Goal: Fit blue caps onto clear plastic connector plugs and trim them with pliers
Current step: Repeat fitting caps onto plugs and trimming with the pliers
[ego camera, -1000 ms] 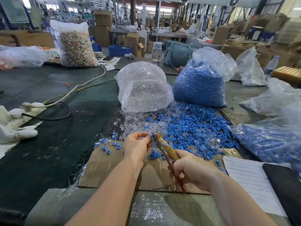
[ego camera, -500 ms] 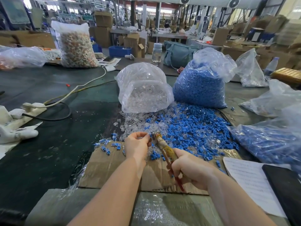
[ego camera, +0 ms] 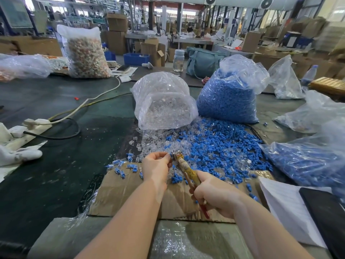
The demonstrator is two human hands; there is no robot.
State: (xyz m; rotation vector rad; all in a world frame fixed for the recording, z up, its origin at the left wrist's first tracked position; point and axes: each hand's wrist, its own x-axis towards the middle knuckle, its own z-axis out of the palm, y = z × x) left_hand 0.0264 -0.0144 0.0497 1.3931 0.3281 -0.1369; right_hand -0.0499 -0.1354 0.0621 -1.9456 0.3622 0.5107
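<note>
My left hand [ego camera: 155, 166] pinches a small clear connector plug with a blue cap at its fingertips, right against the jaws of the pliers [ego camera: 183, 165]. My right hand [ego camera: 214, 195] grips the pliers' tape-wrapped handles, and the red handle ends stick out below it. The plug itself is mostly hidden by my fingers. A loose heap of blue caps [ego camera: 222, 148] and clear plugs [ego camera: 155, 142] lies just beyond my hands. Several capped plugs [ego camera: 123, 168] lie at the left on the cardboard sheet [ego camera: 119, 193].
A clear bag of plugs [ego camera: 162, 101] and a bag of blue caps [ego camera: 229, 94] stand behind the heap. Another bag of blue parts [ego camera: 306, 159] lies at right, with paper [ego camera: 287, 206] and a dark slab [ego camera: 324, 212]. Cables and a power strip [ego camera: 35, 124] lie left.
Both hands stay nearly where they were. The pliers' jaws remain at the plug in my left fingers, with only a slight shift of the hands.
</note>
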